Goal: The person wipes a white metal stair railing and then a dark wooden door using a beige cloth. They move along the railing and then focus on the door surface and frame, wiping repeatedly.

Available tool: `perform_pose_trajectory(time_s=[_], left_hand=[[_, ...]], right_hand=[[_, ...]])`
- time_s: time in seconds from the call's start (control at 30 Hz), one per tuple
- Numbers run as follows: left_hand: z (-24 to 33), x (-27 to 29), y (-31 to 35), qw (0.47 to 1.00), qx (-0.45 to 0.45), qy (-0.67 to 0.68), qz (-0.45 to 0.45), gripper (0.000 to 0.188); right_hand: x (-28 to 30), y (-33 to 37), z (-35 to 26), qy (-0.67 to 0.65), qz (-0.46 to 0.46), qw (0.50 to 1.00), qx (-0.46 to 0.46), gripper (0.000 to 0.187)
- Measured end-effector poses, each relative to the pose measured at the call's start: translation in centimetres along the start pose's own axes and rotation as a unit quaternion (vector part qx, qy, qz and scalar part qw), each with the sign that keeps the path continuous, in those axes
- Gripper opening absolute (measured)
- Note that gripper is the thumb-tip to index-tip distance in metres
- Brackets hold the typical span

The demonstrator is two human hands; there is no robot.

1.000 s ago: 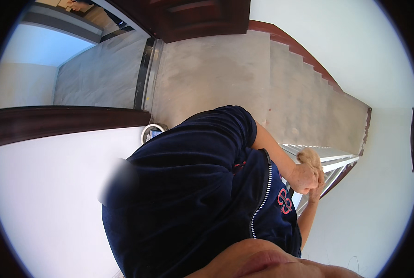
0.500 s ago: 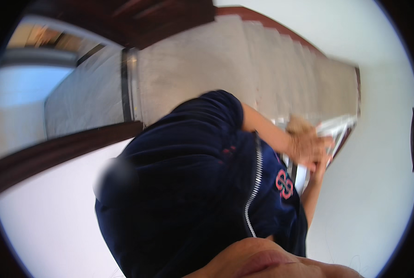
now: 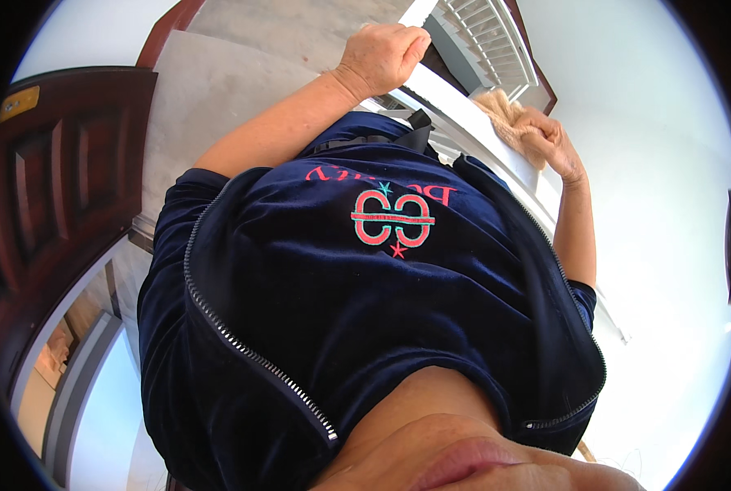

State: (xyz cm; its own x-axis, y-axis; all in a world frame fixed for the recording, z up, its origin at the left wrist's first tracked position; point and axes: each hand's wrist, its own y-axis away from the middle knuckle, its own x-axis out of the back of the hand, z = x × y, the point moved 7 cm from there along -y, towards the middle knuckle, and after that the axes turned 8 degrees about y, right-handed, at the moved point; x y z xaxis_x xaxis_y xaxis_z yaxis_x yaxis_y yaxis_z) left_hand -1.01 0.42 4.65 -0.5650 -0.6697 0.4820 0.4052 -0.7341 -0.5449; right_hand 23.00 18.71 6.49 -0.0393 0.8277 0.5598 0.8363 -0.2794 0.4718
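My right hand [image 3: 555, 146] is closed on a tan cloth [image 3: 500, 114]. It presses the cloth against the top of a white stair railing [image 3: 443, 92]. My left hand [image 3: 384, 59] is curled closed over the railing's corner, where two white rails meet. The inside of its fingers is hidden, so whether it grips the rail or something small does not show. Both arms are bent and apart, on either side of my dark blue velvet top [image 3: 374, 303] with its open zip.
Lower white balusters [image 3: 488, 37] show beyond the railing, down the stairwell. Grey-beige floor [image 3: 218, 90] lies on the left, beside a dark red-brown panelled door [image 3: 71, 155] with a brass plate. A white wall [image 3: 652, 188] rises on the right.
My hands, together over the cloth at the right before, are now apart. The left has moved left to the railing's corner, and the right keeps the cloth. My view has turned toward the railing.
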Motion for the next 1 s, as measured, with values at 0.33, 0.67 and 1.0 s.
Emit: perform_pose_trajectory(time_s=[0.33, 0.67, 1.0], left_hand=[[-2.0, -1.4, -0.4, 0.993, 0.076, 0.073, -0.048, 0.028], [-6.2, -0.5, -1.6, 0.988, 0.123, -0.034, -0.090, 0.029], [-8.1, 0.7, -2.1, 0.978, 0.152, -0.070, -0.122, 0.030]], right_hand=[[-4.6, -6.1, -10.0, 0.197, 0.163, 0.924, 0.285, 0.025], [2.0, 8.6, 1.9, 0.306, 0.257, 0.917, -0.007, 0.040], [-1.2, 9.4, 0.5, 0.305, 0.413, 0.853, -0.095, 0.050]])
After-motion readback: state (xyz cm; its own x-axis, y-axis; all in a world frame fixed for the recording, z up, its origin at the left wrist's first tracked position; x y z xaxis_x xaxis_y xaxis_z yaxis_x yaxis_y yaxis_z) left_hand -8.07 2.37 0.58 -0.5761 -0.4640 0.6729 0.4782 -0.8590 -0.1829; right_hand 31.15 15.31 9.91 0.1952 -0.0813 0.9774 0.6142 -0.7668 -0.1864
